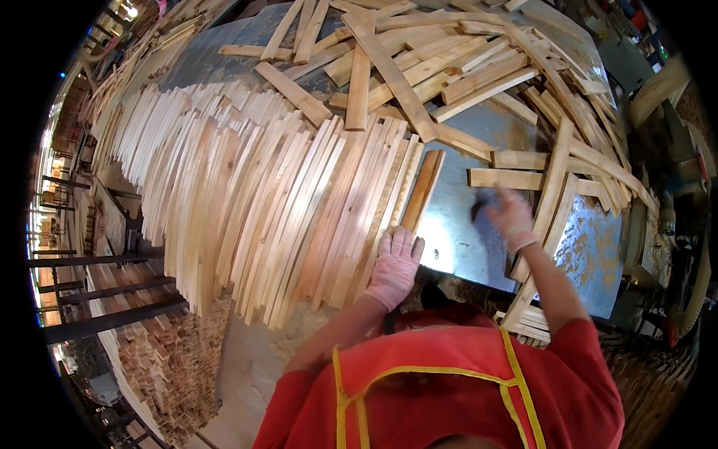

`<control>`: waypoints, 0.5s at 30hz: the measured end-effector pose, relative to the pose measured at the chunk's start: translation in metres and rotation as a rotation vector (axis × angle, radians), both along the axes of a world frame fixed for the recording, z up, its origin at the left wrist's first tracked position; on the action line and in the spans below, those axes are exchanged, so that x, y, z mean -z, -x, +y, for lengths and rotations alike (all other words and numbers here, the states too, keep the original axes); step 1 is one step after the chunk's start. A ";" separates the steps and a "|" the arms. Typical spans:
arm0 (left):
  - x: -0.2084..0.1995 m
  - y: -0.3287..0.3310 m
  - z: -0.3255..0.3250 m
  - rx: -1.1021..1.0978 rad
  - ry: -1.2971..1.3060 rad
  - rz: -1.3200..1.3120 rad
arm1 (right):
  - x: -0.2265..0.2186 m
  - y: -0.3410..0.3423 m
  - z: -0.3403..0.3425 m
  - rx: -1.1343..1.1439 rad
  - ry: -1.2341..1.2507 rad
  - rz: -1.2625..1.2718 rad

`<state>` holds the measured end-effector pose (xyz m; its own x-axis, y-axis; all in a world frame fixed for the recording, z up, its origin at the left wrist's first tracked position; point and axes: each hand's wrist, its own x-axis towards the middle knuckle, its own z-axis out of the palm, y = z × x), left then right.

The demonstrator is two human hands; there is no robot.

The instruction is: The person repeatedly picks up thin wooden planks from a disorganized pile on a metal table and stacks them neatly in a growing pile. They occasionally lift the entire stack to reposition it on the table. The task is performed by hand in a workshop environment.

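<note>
My left hand (395,266), in a pale pinkish glove, lies with its fingers stretched out over the near end of a darker brown wooden strip (424,187). That strip sits at the right end of a long row of pale wooden strips (292,209) laid side by side. My right hand (511,218), gloved the same way, is smeared by motion above the metal table (456,232). It is close to a short board (505,178) and a long slanting board (554,191). Whether its fingers hold anything is unclear; a dark blur shows just left of it.
Loose boards (464,71) lie crisscrossed across the far side and right of the table. A large stack of wood pieces (176,352) stands at lower left beside dark metal bars (112,318). Machinery (666,172) borders the right side. Sawdust covers parts of the tabletop.
</note>
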<state>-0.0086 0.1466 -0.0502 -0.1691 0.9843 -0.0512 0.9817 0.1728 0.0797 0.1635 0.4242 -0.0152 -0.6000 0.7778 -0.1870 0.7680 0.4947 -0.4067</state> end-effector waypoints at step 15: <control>-0.152 0.082 0.002 0.153 -0.366 0.252 | -0.076 0.100 -0.110 -0.505 0.284 0.189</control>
<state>-0.0905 0.1485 0.1016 0.0163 0.9446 0.3278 0.9903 0.0300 -0.1357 0.0634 0.3140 0.0609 -0.9249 0.3233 -0.2000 0.3682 0.6310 -0.6828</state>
